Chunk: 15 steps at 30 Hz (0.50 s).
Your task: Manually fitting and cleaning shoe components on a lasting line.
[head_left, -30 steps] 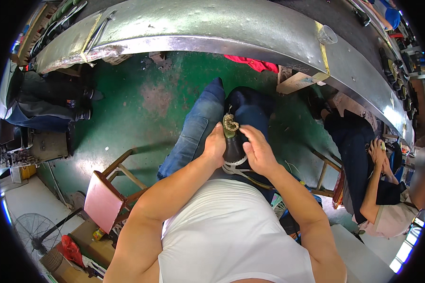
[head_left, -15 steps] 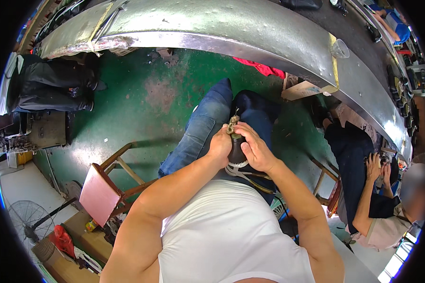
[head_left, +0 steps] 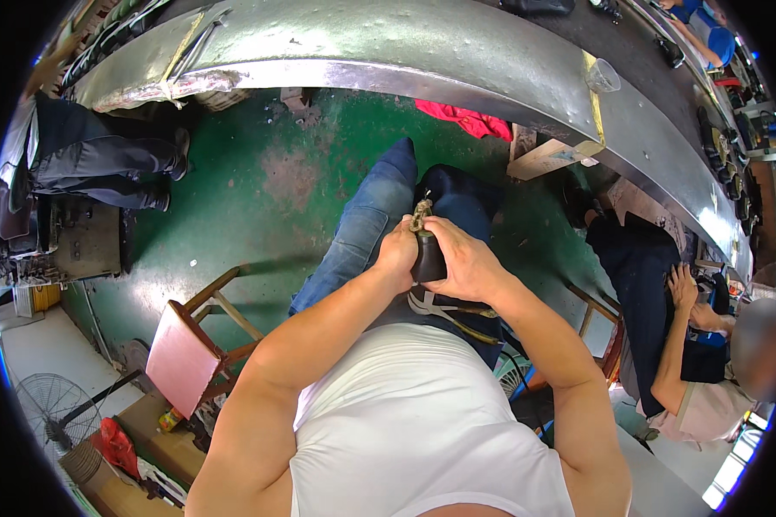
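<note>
Black rounded piece (head_left: 429, 258) sits between our left hand (head_left: 398, 252) and right hand (head_left: 464, 261), fingers curled closed around its sides, a pincer-like tool (head_left: 441, 313) just behind them, a metal bench (head_left: 353, 52) beyond.

Hands (head_left: 464, 260) closer around dark piece (head_left: 428, 260)

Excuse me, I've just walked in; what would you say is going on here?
A person in a white top is handling a dark piece above their lap. The left grip holds one side of it and the right grip the other, with fingertips by its rough tan end. A metal tool with a yellowish handle lies close below, near the person's waist. To the right sits a co-worker; what those hands hold is unclear. A long metal bench runs ahead.
</note>
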Motion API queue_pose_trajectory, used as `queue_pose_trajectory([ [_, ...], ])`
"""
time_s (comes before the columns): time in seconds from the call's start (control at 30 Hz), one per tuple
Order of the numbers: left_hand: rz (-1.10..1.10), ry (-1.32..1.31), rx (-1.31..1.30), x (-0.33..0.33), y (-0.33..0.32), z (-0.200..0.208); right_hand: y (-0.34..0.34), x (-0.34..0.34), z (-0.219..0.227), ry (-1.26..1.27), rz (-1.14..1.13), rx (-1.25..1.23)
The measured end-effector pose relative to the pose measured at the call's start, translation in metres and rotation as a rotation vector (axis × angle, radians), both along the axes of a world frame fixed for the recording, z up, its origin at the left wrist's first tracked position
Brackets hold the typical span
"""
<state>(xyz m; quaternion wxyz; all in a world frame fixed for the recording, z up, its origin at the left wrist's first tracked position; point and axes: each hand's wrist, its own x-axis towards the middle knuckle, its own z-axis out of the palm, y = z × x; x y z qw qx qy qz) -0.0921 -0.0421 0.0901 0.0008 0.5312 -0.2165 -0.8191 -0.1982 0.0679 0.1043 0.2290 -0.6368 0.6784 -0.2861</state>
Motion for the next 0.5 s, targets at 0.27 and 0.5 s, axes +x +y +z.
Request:
queue_pose_trajectory([
  [0.27, -0.818, 0.497, -0.480, 0.062, -0.050, -0.001, -0.002, -0.020, 0.032, -0.062, -0.082, 0.004],
  [0.5, -0.495, 0.475, -1.314, 0.050, -0.019, 0.005, 0.002, -0.028, 0.083, -0.659, -0.133, -0.088],
])
